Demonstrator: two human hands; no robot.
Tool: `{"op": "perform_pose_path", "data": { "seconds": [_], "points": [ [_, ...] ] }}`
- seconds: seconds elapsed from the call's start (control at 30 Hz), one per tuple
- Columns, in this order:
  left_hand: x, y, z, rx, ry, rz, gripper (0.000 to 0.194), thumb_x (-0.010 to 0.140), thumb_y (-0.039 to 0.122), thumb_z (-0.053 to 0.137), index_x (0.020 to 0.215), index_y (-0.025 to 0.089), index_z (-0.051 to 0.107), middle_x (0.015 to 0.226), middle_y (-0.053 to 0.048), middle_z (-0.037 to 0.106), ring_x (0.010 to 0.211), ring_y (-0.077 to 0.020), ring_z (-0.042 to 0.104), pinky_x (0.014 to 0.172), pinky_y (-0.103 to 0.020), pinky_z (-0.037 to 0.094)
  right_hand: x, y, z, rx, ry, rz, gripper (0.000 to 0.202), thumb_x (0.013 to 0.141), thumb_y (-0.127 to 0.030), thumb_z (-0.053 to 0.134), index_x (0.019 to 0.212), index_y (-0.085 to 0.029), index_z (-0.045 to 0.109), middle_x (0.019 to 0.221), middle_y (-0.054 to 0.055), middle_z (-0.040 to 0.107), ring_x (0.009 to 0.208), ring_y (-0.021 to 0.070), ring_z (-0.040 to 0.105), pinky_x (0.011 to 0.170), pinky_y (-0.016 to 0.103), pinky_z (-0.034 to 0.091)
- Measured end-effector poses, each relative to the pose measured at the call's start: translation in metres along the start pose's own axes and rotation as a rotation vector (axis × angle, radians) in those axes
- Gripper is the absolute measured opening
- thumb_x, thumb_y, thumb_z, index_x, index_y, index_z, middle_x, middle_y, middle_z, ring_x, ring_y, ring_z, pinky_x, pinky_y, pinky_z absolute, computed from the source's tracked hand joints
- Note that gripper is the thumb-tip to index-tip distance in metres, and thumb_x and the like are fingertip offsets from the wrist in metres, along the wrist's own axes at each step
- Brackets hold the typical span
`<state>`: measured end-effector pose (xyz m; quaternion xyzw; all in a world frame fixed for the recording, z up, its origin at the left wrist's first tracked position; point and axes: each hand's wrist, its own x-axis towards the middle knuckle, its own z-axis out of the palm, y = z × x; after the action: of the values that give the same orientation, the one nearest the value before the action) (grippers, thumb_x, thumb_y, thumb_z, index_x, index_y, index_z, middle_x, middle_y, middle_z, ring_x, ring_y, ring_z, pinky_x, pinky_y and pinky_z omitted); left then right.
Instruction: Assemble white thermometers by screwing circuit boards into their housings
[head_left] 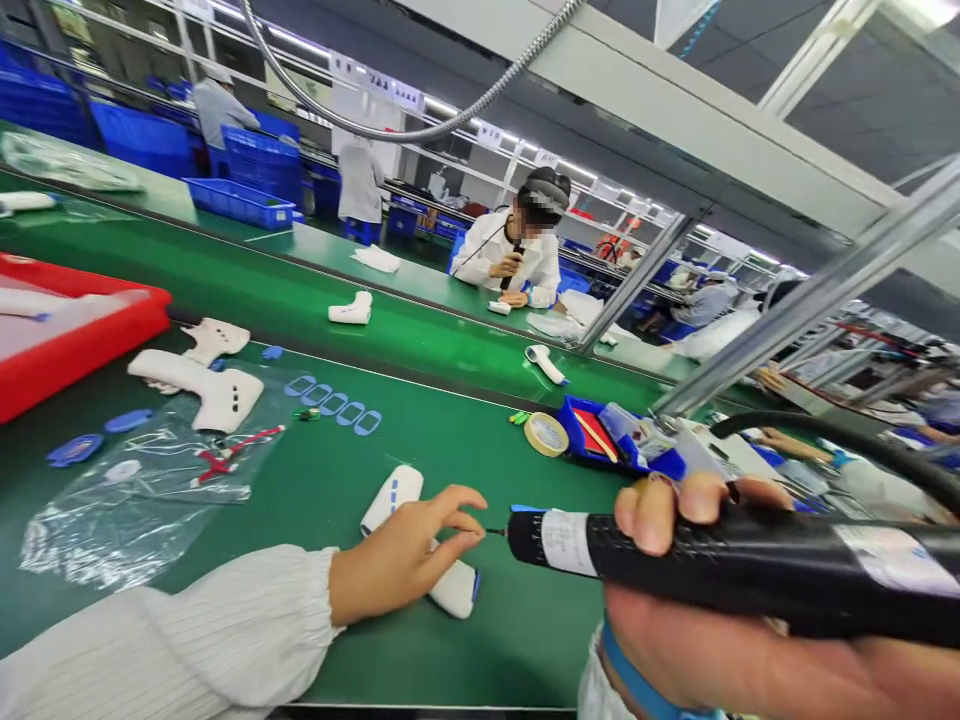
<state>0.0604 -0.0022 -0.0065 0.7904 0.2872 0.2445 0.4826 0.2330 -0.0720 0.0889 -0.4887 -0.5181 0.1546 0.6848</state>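
Observation:
My right hand (697,620) is wrapped round a black electric screwdriver (675,560), which points left. Its thin bit ends at the fingertips of my left hand (409,550). The thumb and fingers of my left hand are pinched together there; whatever they hold is too small to make out. Under my left hand a white gun-shaped housing (454,588) lies on the green mat, partly covered by the hand. Its upper end, with blue marks, shows behind the fingers.
White shells (199,385), a plastic bag (142,500) with wires and blue rings (334,403) lie left. A red tray (90,340) stands far left. Tape (546,434) and a blue bin (622,435) sit behind the screwdriver. A person (517,245) sits across the green belt.

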Motion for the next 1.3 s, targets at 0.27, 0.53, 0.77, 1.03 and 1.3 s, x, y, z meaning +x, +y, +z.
{"op": "perform_pose_path", "data": {
  "seconds": [0.27, 0.53, 0.77, 1.03, 1.3],
  "points": [
    [0.001, -0.001, 0.001, -0.050, -0.026, 0.017, 0.025, 0.088, 0.025, 0.041, 0.112, 0.023, 0.044, 0.107, -0.002, 0.066, 0.098, -0.0132, 0.062, 0.059, -0.016, 0.045, 0.008, -0.005, 0.020, 0.413, 0.185, 0.025, 0.056, 0.054, -0.076, 0.055, 0.073, -0.023, 0.055, 0.062, -0.006, 0.045, 0.036, 0.0080, 0.045, 0.038, 0.025, 0.034],
    [0.001, 0.000, -0.001, -0.033, -0.079, 0.062, 0.023, 0.089, 0.024, 0.036, 0.109, 0.022, 0.047, 0.108, -0.002, 0.063, 0.100, -0.0131, 0.060, 0.079, -0.023, 0.046, 0.007, -0.008, 0.014, 0.454, 0.109, 0.083, 0.049, 0.057, -0.069, 0.059, 0.076, -0.025, 0.054, 0.064, -0.005, 0.046, 0.039, 0.0093, 0.047, 0.039, 0.027, 0.037],
    [0.000, 0.003, -0.004, 0.072, -0.170, 0.138, 0.033, 0.091, 0.026, 0.033, 0.123, 0.024, 0.039, 0.115, -0.003, 0.060, 0.104, -0.0142, 0.056, 0.087, -0.027, 0.041, 0.004, 0.000, 0.017, 0.485, 0.149, 0.073, 0.053, 0.058, -0.071, 0.056, 0.080, -0.023, 0.057, 0.064, -0.005, 0.050, 0.040, 0.0103, 0.052, 0.037, 0.025, 0.038],
    [-0.001, 0.002, -0.008, 0.606, -0.284, 0.156, 0.045, 0.072, 0.054, 0.061, 0.103, 0.021, 0.060, 0.089, -0.004, 0.060, 0.085, -0.0218, 0.052, 0.080, -0.031, 0.035, -0.005, 0.026, 0.026, 0.429, -0.028, 0.135, 0.051, 0.068, -0.066, 0.051, 0.090, -0.021, 0.056, 0.068, -0.002, 0.056, 0.042, 0.0119, 0.056, 0.036, 0.024, 0.041],
    [0.000, -0.003, -0.005, 0.639, -0.315, 0.153, 0.041, 0.075, 0.048, 0.062, 0.106, 0.020, 0.060, 0.089, -0.004, 0.058, 0.084, -0.0218, 0.051, 0.075, -0.030, 0.033, -0.011, 0.039, 0.033, 0.447, -0.095, 0.156, 0.047, 0.072, -0.063, 0.051, 0.095, -0.023, 0.056, 0.072, -0.003, 0.053, 0.045, 0.0107, 0.056, 0.039, 0.024, 0.042]
  ]
}}
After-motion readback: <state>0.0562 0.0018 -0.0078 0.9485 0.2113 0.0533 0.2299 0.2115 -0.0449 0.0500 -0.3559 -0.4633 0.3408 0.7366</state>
